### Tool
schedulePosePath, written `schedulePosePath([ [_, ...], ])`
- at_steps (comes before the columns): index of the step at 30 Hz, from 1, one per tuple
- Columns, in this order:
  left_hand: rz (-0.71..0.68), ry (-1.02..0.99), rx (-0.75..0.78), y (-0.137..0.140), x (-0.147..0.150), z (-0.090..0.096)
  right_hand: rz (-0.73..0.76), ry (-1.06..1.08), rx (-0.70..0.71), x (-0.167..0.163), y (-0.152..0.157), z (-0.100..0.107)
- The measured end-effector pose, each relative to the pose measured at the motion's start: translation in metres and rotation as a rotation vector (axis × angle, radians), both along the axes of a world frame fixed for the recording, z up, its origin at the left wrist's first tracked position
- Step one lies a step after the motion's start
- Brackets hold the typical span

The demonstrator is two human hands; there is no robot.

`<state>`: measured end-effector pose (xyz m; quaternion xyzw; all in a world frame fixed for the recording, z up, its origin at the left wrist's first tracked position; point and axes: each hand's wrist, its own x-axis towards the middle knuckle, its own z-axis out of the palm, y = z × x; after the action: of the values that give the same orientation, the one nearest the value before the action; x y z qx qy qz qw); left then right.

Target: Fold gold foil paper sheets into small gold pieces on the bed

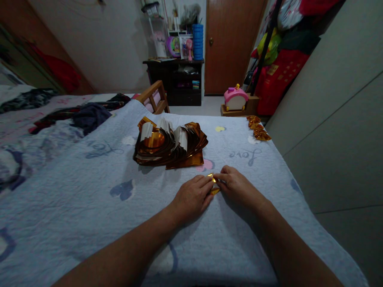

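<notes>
A small piece of shiny gold foil paper (pixel 214 191) lies on the light blue cloth between my hands, partly covered by my fingers. My left hand (pixel 194 195) is closed over its left side, fingers pressed together. From the right, my right hand (pixel 235 183) pinches the foil's other side. Beyond them sits a thick stack of gold foil papers (pixel 194 139), curled and fanned, with pale backs showing. Several folded gold foil pieces (pixel 257 129) lie in a row at the far right edge of the cloth.
The patterned blue cloth (pixel 119 223) covers the surface under my hands. A wooden chair (pixel 158 95) stands past its far edge, with a pink toy (pixel 236 98) on the floor side. A dark cabinet (pixel 179 85) is at the back. Clothes (pixel 91 117) lie at left; a pale panel (pixel 338 119) borders the right.
</notes>
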<state>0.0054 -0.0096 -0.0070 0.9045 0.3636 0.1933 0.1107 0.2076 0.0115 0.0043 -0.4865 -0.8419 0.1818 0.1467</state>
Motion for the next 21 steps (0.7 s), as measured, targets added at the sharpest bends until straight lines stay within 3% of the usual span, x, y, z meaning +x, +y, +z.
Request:
schedulePosePath([
  [21, -0.014, 0.001, 0.008, 0.001, -0.002, 0.000, 0.134, -0.003, -0.190, 0.024, 0.002, 0.027],
])
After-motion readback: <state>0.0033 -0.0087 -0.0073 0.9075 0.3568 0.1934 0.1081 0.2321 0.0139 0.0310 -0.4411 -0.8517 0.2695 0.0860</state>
